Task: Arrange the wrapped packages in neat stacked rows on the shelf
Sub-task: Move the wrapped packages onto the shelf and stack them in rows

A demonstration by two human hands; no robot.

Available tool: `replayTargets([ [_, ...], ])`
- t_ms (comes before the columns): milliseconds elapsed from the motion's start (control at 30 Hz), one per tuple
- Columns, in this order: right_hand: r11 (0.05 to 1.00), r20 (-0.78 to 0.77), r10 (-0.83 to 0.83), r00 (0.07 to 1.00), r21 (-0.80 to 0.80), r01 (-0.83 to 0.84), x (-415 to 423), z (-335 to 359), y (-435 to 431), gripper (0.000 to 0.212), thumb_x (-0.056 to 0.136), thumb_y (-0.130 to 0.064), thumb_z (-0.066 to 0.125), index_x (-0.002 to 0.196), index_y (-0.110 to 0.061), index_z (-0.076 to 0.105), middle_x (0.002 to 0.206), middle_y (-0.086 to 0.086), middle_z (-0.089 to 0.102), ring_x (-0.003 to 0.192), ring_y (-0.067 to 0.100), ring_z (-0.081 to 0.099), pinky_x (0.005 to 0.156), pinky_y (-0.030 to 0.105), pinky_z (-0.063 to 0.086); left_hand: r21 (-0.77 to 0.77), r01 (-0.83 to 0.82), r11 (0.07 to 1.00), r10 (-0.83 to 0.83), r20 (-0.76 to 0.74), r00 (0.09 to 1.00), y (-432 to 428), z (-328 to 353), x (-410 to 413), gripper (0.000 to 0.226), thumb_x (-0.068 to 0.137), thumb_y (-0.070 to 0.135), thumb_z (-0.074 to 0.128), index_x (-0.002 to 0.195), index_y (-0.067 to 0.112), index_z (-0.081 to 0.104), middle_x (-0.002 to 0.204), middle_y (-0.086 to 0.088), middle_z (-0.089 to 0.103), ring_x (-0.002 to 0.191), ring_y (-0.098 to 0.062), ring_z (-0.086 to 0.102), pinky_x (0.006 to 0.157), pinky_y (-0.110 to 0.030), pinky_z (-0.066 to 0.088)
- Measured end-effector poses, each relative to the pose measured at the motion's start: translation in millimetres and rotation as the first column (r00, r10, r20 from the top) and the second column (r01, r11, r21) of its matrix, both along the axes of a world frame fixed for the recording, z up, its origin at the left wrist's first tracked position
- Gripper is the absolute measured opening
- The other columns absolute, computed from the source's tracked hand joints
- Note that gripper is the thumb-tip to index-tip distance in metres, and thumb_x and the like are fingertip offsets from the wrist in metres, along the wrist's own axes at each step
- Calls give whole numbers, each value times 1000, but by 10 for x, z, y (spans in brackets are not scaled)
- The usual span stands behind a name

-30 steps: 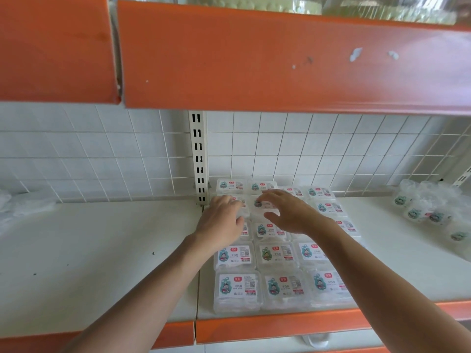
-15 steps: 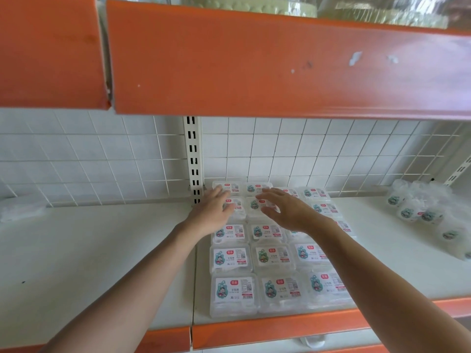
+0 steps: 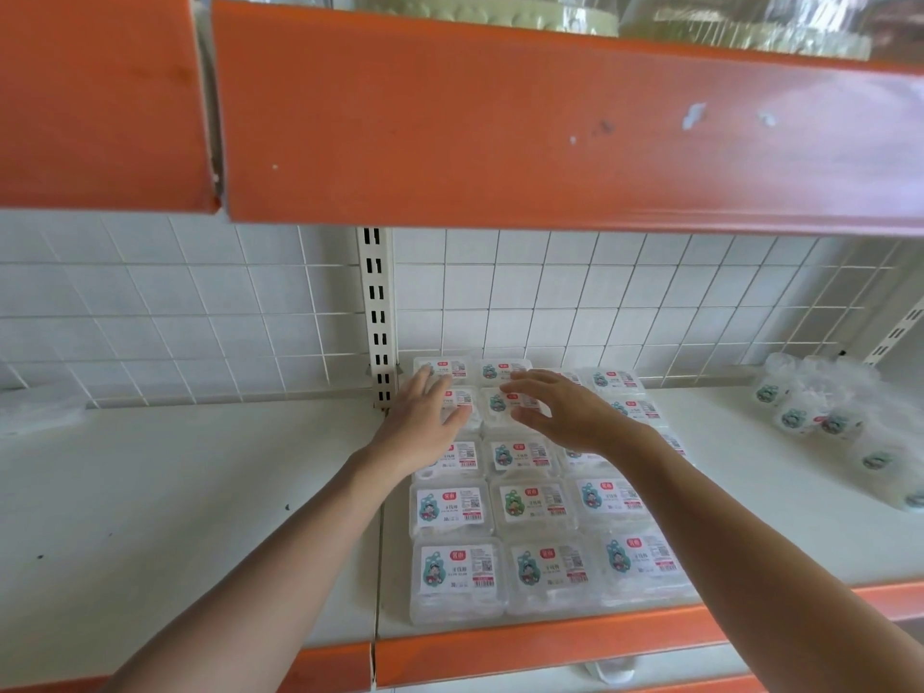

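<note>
**two open hands over a block of wrapped packages on a white shelf**

a white shelf (image 3: pixel 150 492) fills the lower half of the view, with an orange front lip (image 3: pixel 550 647) along its near edge. behind it is a white wire grid back (image 3: pixel 200 317) against small white tiles. a slotted upright (image 3: pixel 378 317) rises at the centre. at 12 o'clock the upper shelf's orange edge (image 3: pixel 550 132) hangs low across the top.

the wrapped packages (image 3: pixel 452 572) lie flat in a tidy block from the centre toward 5 o'clock. there are three columns side by side, running from the front lip back to the grid. each is clear-wrapped and has a label showing a cartoon figure, a red badge and a barcode.

both bare forearms reach in from 6 o'clock. the left hand (image 3: pixel 425 422) is over the left column near the back, palm down, fingers straight and slightly spread, gripping nothing. the right hand (image 3: pixel 565 417) is just beside it over the middle column, fingers likewise extended and fanned, holding nothing. whether the fingertips press the wrappers or float just above them, i cannot tell.

at 3 o'clock, well apart from the block, a loose pile of packages (image 3: pixel 825 412) lies jumbled against the grid. at 9 o'clock there is a bit of crumpled clear plastic (image 3: pixel 35 412) at the shelf's far left.
</note>
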State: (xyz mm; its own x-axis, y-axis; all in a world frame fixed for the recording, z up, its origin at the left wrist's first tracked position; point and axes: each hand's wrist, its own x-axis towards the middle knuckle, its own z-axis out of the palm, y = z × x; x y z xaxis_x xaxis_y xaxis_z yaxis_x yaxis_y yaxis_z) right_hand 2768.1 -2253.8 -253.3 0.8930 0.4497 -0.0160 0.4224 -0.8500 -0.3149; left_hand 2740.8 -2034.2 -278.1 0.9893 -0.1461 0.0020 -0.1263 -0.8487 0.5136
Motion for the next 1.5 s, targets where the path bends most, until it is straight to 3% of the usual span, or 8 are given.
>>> replayTargets([
  [200, 1000, -17, -2, 1000, 1, 2, -7, 21, -10, 43, 98, -44, 47, 140, -36, 45, 153, -10, 33, 142, 12, 27, 112, 39, 27, 8, -14, 1000, 15, -22, 1000, -26, -26, -9, 62, 100, 50, 33, 153, 20, 18, 162, -3, -3, 150, -23, -3, 119, -49, 19],
  [400, 997, 16, -6, 1000, -76, 7, -78, 79, 70, 51, 98, -46, 45, 146, -33, 34, 157, -10, 26, 143, 14, 26, 112, 39, 27, 37, 0, 999, 1, -8, 1000, 31, 65, -48, 62, 101, 51, 30, 153, 22, 16, 162, -2, -1, 149, -22, -5, 117, -45, 18],
  [667, 987, 124, -12, 992, -155, 31, -179, 84, 399, 58, 98, -52, 37, 151, -32, 22, 160, -4, 18, 148, 18, 12, 119, 47, 13, 131, -7, 991, 2, 39, 999, 304, 112, -127, 64, 99, 56, 25, 154, 27, 11, 162, 0, -3, 149, -22, -6, 120, -49, 14],
  [900, 985, 170, -9, 985, -168, 38, -420, 76, 931, 63, 98, -55, 34, 153, -32, 14, 162, -3, 11, 149, 19, 6, 120, 50, 9, 223, -48, 974, 33, 70, 997, 808, 156, -259, 65, 99, 58, 23, 154, 26, 11, 163, -4, -2, 149, -26, -3, 119, -50, 15],
  [1133, 985, 193, 105, 975, -153, -76, -603, 55, 1421, 65, 97, -57, 34, 153, -32, 12, 162, -1, 10, 149, 21, 4, 120, 51, 9, 298, -165, 940, 151, 72, 986, 1293, 230, -719, 65, 100, 56, 22, 154, 24, 9, 162, -5, -5, 149, -28, -7, 119, -51, 10],
  [1367, 966, 230, 259, 938, -76, -248, -760, -29, 2031, 66, 96, -55, 39, 152, -34, 12, 160, 1, 14, 148, 22, 11, 117, 53, 17, 412, -358, 838, 374, 44, 926, 1837, 315, -1353, 64, 101, 53, 22, 155, 22, 6, 163, -6, -3, 149, -27, -6, 119, -50, 11],
  [1500, 948, 172, 318, 932, -44, -315, -951, -120, 2406, 65, 97, -55, 38, 153, -36, 10, 161, 0, 9, 149, 23, 6, 118, 53, 15, 452, -415, 790, 449, 35, 893, 2091, 287, -1718, 65, 101, 52, 25, 155, 21, 6, 162, -7, -3, 149, -28, -5, 118, -51, 12],
])
